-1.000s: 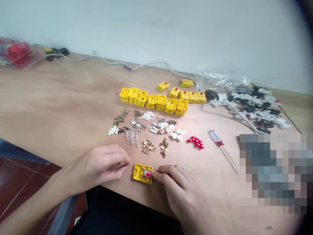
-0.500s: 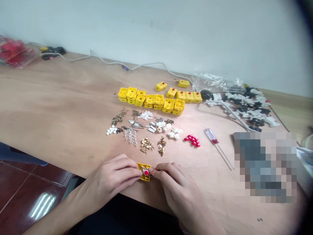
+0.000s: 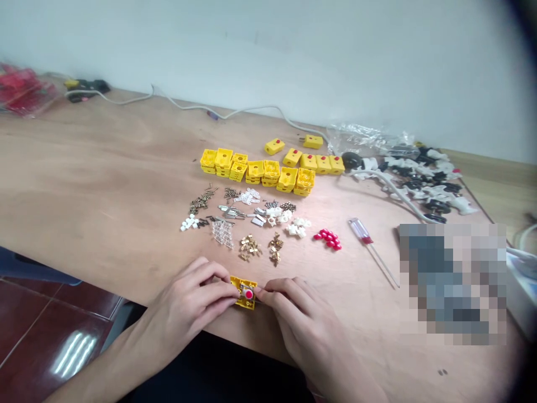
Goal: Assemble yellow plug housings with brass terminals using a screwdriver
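Observation:
A yellow plug housing half (image 3: 244,304) lies at the table's front edge with its open inside facing up. Inside it sits a red button (image 3: 249,294) with a white part around it. My left hand (image 3: 201,296) grips the housing's left side with closed fingers. From the right, my right hand (image 3: 300,310) pinches the housing near the red button; its fingertips partly cover that edge. Beyond my hands lie small brass terminals (image 3: 250,247), clear plastic pieces (image 3: 222,233) and loose red buttons (image 3: 328,239).
Stacked yellow housing halves (image 3: 255,171) stand farther back, with several closed yellow plugs (image 3: 309,162) behind. A screwdriver (image 3: 373,252) lies to the right. White and black parts (image 3: 428,179), a cable (image 3: 272,108) and a bag of red items (image 3: 25,92) line the back.
My left fingers have drawn back slightly to the left, so more of the housing's left part shows. The right hand keeps nearly the same place. The whole view has shifted a little.

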Available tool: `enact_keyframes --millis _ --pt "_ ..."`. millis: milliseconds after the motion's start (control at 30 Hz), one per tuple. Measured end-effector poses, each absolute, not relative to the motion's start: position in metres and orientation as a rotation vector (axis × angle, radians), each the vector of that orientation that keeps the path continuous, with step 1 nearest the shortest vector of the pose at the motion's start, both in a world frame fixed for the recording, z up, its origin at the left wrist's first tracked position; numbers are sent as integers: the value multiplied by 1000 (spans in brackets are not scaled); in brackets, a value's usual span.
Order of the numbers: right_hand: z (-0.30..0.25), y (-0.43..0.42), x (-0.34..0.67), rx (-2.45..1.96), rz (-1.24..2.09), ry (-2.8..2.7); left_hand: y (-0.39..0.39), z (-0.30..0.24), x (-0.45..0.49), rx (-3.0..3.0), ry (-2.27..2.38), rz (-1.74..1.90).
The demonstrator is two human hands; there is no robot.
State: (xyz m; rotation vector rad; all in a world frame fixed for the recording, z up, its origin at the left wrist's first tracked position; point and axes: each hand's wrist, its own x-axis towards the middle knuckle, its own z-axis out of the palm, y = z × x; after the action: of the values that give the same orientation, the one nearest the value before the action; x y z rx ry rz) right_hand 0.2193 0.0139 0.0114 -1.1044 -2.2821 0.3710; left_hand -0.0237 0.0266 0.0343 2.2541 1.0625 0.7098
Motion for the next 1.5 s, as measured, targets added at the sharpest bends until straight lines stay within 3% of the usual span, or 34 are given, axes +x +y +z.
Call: enact_keyframes --millis 367,700,1200,1500 --pt "9 11 219 -1118 405 -2268 4 25 4 2204 1440 670" --pt "7 9 220 -1129 476 -2252 2 24 10 2148 1517 742" --pt "9 8 223 -1102 529 -2218 12 24 -5 2123 1301 858" --pt "12 10 223 -1117 533 -2226 16 19 -20 2424 1046 896"
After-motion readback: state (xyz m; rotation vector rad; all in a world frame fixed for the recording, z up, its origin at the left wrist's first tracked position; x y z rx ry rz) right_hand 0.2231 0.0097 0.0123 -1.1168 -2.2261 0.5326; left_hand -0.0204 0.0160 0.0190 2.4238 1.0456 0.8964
